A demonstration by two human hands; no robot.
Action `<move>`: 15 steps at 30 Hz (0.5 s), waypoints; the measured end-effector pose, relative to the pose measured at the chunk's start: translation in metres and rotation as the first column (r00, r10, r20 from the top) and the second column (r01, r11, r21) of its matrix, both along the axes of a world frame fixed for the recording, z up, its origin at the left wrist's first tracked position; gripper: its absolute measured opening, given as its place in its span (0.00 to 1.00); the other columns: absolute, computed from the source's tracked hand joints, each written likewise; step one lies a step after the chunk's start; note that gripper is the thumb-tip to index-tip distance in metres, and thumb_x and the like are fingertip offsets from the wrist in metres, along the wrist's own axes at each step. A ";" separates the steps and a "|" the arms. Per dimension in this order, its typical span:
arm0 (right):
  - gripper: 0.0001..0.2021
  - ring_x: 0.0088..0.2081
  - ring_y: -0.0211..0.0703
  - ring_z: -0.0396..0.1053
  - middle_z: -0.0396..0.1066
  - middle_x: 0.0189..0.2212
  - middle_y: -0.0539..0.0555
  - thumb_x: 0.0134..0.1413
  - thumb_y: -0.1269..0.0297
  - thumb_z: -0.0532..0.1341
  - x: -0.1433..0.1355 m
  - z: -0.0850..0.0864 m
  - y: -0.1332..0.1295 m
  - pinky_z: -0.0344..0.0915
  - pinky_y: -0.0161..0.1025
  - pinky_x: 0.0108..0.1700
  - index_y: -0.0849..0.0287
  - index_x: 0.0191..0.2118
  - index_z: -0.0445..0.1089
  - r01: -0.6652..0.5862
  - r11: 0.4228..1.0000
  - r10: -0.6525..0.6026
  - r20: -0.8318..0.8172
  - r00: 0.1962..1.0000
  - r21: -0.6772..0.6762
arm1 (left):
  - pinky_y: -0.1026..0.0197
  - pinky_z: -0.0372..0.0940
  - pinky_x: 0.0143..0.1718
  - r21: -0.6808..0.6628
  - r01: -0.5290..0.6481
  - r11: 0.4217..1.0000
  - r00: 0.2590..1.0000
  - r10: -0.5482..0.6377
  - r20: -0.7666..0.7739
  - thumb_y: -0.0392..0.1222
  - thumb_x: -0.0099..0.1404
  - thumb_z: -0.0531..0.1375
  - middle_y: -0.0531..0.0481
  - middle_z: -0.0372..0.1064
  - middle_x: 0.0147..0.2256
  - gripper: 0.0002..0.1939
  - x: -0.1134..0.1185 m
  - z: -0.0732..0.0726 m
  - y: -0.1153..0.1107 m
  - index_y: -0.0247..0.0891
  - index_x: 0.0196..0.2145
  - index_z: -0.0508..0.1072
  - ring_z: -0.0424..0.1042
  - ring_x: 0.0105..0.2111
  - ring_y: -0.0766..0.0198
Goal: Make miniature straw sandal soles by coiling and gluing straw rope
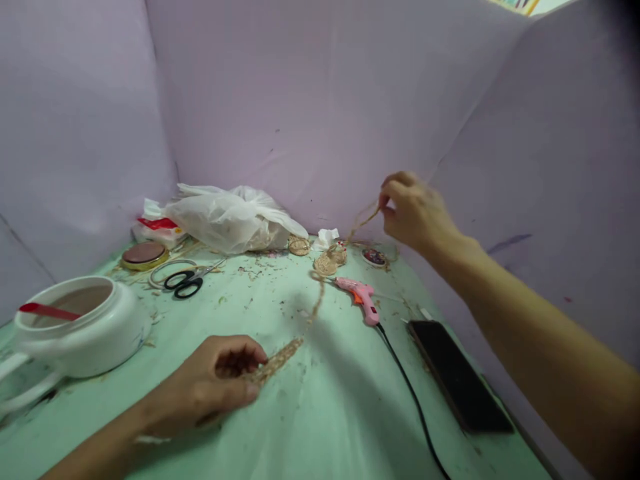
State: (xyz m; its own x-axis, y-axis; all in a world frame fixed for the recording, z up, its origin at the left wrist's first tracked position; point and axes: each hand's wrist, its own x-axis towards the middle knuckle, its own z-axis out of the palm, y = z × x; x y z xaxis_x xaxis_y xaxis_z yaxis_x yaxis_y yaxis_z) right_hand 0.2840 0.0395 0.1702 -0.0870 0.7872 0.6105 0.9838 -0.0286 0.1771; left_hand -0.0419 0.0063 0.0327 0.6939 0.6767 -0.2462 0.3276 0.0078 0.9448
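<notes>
My left hand [215, 383], at the lower middle, grips a flat tan woven piece [281, 359] between thumb and fingers, its end pointing up and right. A tan braided cord [316, 305] runs from near that piece toward the round woven pieces [327, 261] at the back. Raised at the right, my right hand [413, 207] pinches a cord [367, 219] that slants down to the same round pieces. A pink glue gun [361, 297] lies just in front of them.
Black-handled scissors [187, 283], a round tin [145, 255] and a white plastic bag [233, 217] are at the back left. A white pot [95, 333] stands left. A black phone [457, 380] lies right, beside the glue gun's cable [413, 393]. Walls enclose the green table [330, 413].
</notes>
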 end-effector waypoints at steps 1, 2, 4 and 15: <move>0.11 0.44 0.49 0.67 0.65 0.48 0.61 0.46 0.79 0.52 0.007 0.003 0.001 0.61 0.42 0.41 0.61 0.33 0.67 -0.004 0.996 0.005 -0.004 1.000 0.084 | 0.60 0.60 0.36 0.147 -0.027 0.989 0.995 0.040 -0.086 0.49 0.47 0.59 0.51 0.68 0.31 0.17 0.004 -0.003 -0.004 0.38 0.35 0.71 0.66 0.34 0.59; 0.11 0.45 0.49 0.66 0.64 0.49 0.62 0.45 0.79 0.52 0.012 0.001 0.000 0.61 0.43 0.42 0.61 0.33 0.67 0.007 0.992 -0.003 -0.032 0.999 0.127 | 0.59 0.60 0.39 0.297 -0.053 0.953 0.982 0.104 -0.160 0.48 0.50 0.58 0.49 0.69 0.34 0.16 0.008 -0.006 -0.007 0.39 0.36 0.71 0.66 0.36 0.58; 0.12 0.43 0.49 0.66 0.66 0.46 0.62 0.42 0.80 0.52 0.019 -0.017 -0.002 0.60 0.42 0.41 0.62 0.33 0.67 0.078 0.997 -0.075 -0.149 0.986 0.015 | 0.55 0.59 0.44 0.532 -0.053 0.845 0.940 0.222 -0.259 0.45 0.53 0.56 0.47 0.69 0.39 0.15 0.011 -0.012 -0.012 0.39 0.39 0.71 0.66 0.40 0.55; 0.16 0.36 0.38 0.71 0.76 0.34 0.49 0.41 0.80 0.55 -0.066 -0.128 -0.093 0.61 0.30 0.37 0.55 0.34 0.74 -0.325 0.716 -0.006 -0.472 0.882 -0.618 | 0.49 0.60 0.44 0.650 0.158 0.743 0.843 0.241 -0.480 0.42 0.58 0.54 0.47 0.70 0.39 0.15 0.003 -0.036 -0.018 0.44 0.43 0.73 0.68 0.41 0.53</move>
